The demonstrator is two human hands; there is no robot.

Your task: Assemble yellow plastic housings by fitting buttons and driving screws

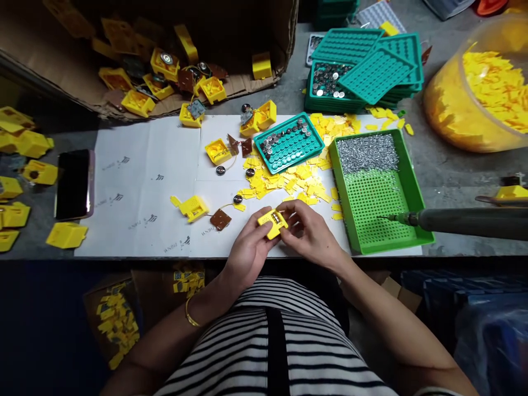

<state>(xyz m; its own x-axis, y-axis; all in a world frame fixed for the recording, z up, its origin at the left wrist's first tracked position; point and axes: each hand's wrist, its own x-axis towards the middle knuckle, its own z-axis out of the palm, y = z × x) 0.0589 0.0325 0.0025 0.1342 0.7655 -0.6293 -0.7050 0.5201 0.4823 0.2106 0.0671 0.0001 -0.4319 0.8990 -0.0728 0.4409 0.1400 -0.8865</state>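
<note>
My left hand point(247, 250) and my right hand point(307, 228) meet near the table's front edge, both closed round a small yellow plastic housing point(272, 221). The left fingers grip it from below and the side; the right fingertips press on its top right. Just left of it lie another yellow housing point(193, 207) wired to a brown circuit board point(220, 219) and a round button cell point(238, 199). A heap of small yellow plastic tabs point(284, 179) lies right behind my hands.
A green tray point(416, 192) of small screws sits to the right, an electric screwdriver point(454, 220) lying across it. A teal tray point(289, 143) holds button cells, with stacked teal trays point(371, 71) behind. A phone point(74, 184) lies left, by a cardboard box point(165, 66) of housings. A tub point(487, 88) stands right.
</note>
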